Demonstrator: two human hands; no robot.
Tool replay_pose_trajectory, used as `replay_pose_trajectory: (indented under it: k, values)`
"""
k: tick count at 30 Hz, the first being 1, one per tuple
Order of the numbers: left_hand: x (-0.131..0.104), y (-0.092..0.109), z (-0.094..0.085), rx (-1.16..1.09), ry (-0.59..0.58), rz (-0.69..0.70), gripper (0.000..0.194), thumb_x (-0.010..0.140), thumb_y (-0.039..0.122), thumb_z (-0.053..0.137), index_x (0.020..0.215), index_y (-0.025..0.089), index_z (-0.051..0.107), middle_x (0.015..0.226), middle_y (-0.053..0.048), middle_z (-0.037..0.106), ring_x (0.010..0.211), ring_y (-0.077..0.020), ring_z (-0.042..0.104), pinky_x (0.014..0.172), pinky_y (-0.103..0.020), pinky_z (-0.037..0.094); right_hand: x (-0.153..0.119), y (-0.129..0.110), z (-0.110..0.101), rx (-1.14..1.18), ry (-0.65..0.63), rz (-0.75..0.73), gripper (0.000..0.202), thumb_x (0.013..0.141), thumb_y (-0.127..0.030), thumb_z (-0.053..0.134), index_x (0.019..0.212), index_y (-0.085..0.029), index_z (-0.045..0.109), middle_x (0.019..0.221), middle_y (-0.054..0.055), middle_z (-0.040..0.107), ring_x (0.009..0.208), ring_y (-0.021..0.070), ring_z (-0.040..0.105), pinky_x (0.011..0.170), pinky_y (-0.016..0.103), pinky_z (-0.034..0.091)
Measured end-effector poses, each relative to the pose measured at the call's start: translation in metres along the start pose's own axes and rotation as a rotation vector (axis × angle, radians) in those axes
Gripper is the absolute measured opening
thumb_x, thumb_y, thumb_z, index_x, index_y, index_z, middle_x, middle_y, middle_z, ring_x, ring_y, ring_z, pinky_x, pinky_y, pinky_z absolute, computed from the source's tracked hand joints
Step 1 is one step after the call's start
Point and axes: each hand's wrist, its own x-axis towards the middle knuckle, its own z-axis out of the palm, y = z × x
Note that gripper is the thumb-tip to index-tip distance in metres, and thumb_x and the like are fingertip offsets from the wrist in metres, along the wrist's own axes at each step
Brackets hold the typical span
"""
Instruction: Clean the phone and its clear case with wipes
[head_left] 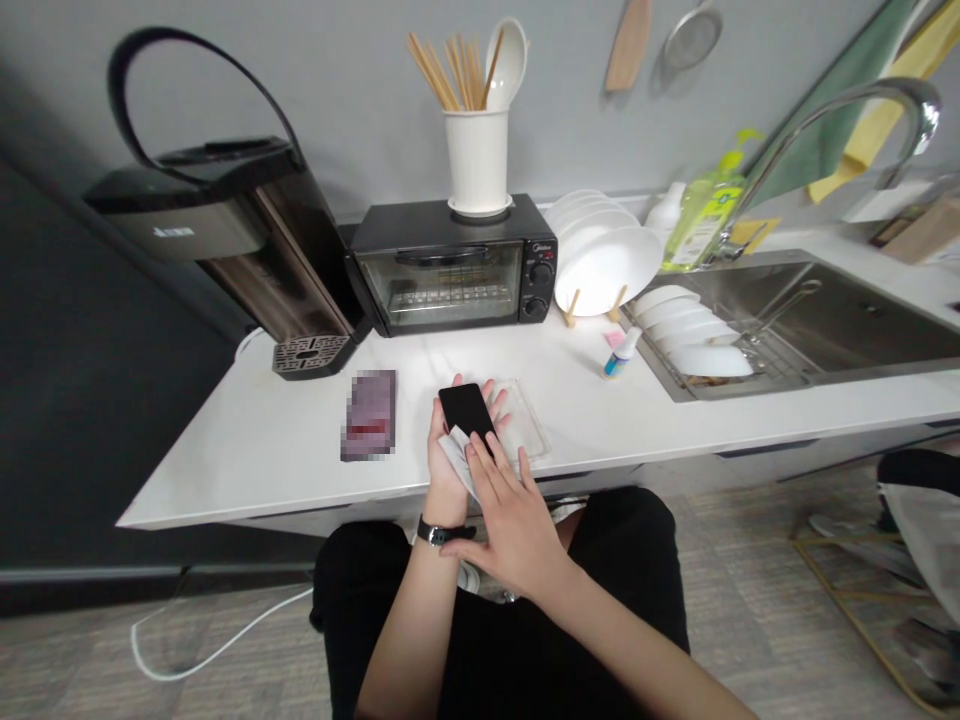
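Note:
A black smartphone (pixel 463 408) lies face up across the palm of my left hand (pixel 444 460), whose fingers wrap behind it and show past its far edge. My right hand (pixel 511 510) presses a white wipe (pixel 457 458) onto the phone's near part, its fingers long and fairly straight over it. Part of the wipe sticks out left of those fingers; the rest is hidden under them. Just right of the phone, a clear flat rectangular plastic piece (pixel 529 425) rests on the counter. Left of my hands lies a blurred-out purplish rectangular item (pixel 370 412).
On the white counter (pixel 247 455) stand a drinks dispenser (pixel 262 240), a toaster oven (pixel 450 270) carrying a utensil pot (pixel 478 155), a small spray bottle (pixel 622 352) and racked plates (pixel 607 270). Farther right, a sink (pixel 862 310) holds white bowls (pixel 709 360) on a rack.

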Motion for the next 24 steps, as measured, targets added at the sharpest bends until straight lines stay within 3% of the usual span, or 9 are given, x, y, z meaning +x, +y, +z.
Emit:
replay_pose_trajectory:
  k: [5,9,12,16,17,19,21,24]
  values:
    - [0.006,0.000,0.000,0.002,0.005,-0.064,0.056,0.109,0.058,0.037,0.161,0.040,0.046,0.163,-0.006,0.054,0.156,-0.0314,0.045,0.129,-0.061,0.031,0.031,0.015,-0.002,-0.014,0.028,0.136,0.100,0.101,-0.074,0.045,0.167,-0.002,0.024,0.176,0.021,0.020,0.167,0.0363,0.012,0.133,0.066,0.017]
    - [0.013,0.000,-0.003,0.053,0.076,-0.011,0.057,0.109,0.052,0.037,0.156,0.026,0.056,0.164,-0.006,0.053,0.163,-0.0298,0.030,0.134,-0.051,0.026,0.075,0.025,-0.004,0.029,0.058,0.192,0.096,0.104,-0.072,0.041,0.166,0.000,0.026,0.175,0.023,0.022,0.167,0.0361,0.011,0.134,0.064,0.011]
    - [0.009,-0.013,-0.006,0.111,0.051,0.084,0.057,0.108,0.053,0.039,0.154,0.025,0.059,0.171,-0.002,0.043,0.166,-0.0290,0.019,0.135,-0.046,0.025,0.091,0.023,-0.003,0.067,0.063,0.130,0.099,0.102,-0.074,0.043,0.166,-0.001,0.027,0.175,0.023,0.023,0.167,0.0351,0.011,0.135,0.062,0.010]
    - [-0.012,-0.035,-0.011,0.075,-0.017,0.437,0.069,0.099,0.072,0.042,0.157,0.037,0.054,0.178,0.010,0.022,0.168,-0.0280,0.008,0.135,-0.047,0.024,0.070,0.007,-0.001,0.081,0.051,-0.040,0.105,0.097,-0.078,0.050,0.166,-0.002,0.030,0.175,0.021,0.024,0.168,0.0346,0.010,0.136,0.062,0.007]
    - [-0.016,-0.035,-0.011,0.068,-0.015,0.427,0.069,0.098,0.073,0.045,0.157,0.038,0.053,0.179,0.011,0.020,0.168,-0.0269,0.007,0.135,-0.046,0.024,0.059,0.003,0.000,0.077,0.050,-0.067,0.106,0.096,-0.078,0.052,0.166,-0.002,0.028,0.176,0.021,0.023,0.168,0.0344,0.010,0.136,0.061,0.008]
    - [-0.017,-0.027,-0.010,0.077,-0.007,0.185,0.062,0.100,0.067,0.046,0.158,0.046,0.049,0.177,0.011,0.024,0.168,-0.0254,0.009,0.135,-0.050,0.023,0.035,-0.004,0.002,0.066,0.047,-0.081,0.109,0.095,-0.077,0.054,0.168,-0.003,0.022,0.177,0.019,0.020,0.168,0.0338,0.011,0.136,0.060,0.013]
    - [-0.011,-0.013,-0.007,0.073,-0.019,0.086,0.059,0.105,0.060,0.041,0.162,0.043,0.043,0.175,0.001,0.034,0.165,-0.0314,0.022,0.132,-0.062,0.024,0.013,-0.007,0.002,0.047,0.032,-0.064,0.109,0.096,-0.076,0.054,0.169,-0.004,0.017,0.177,0.017,0.018,0.168,0.0331,0.012,0.135,0.060,0.017]
    - [0.000,0.001,-0.002,0.030,-0.044,0.000,0.059,0.108,0.058,0.038,0.164,0.040,0.041,0.171,-0.006,0.043,0.160,-0.0337,0.036,0.129,-0.065,0.028,-0.002,-0.004,0.001,0.007,0.012,0.003,0.107,0.097,-0.076,0.051,0.170,-0.006,0.016,0.177,0.017,0.018,0.167,0.0338,0.014,0.133,0.063,0.022]
